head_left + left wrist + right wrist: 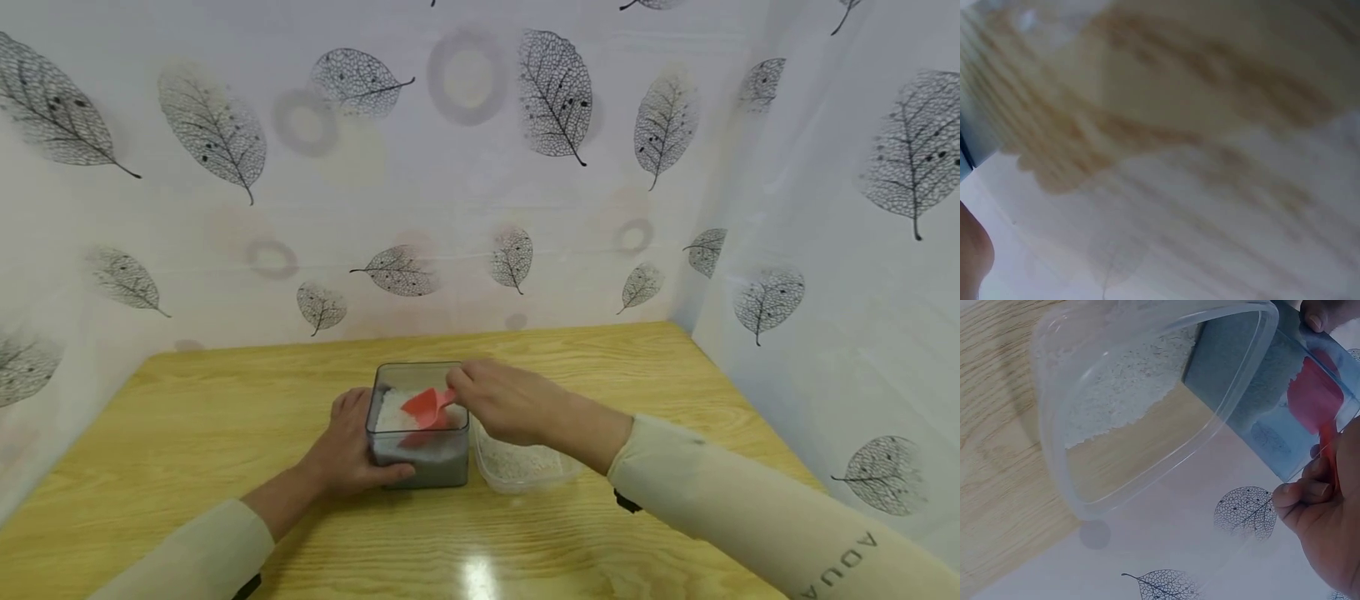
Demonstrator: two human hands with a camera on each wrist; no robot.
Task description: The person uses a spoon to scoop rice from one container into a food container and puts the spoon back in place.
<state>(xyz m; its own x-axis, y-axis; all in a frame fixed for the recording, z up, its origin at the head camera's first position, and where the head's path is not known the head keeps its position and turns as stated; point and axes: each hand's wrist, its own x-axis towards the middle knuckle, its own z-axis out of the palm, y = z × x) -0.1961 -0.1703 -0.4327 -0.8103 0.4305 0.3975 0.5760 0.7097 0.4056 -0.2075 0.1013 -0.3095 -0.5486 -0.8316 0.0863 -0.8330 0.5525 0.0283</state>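
A square, see-through grey container (442,472) with white grains like rice (392,410) inside stands on the table. My left hand (347,454) holds its left side, the thumb along the front wall. My right hand (510,404) grips the handle of a red scoop (430,408), whose bowl is inside the container above the grains. In the right wrist view, the scoop (1313,397) shows through the container wall (1229,375). Just to the right, partly under my right forearm, sits a clear plastic tub (483,475) with similar grains (517,460). The left wrist view is mostly blurred.
A light wood-grain table (225,417) lies under everything. A pale leaf-print sheet (465,167) rises behind the table's far edge and along both sides. The clear tub stands close beside the grey container.
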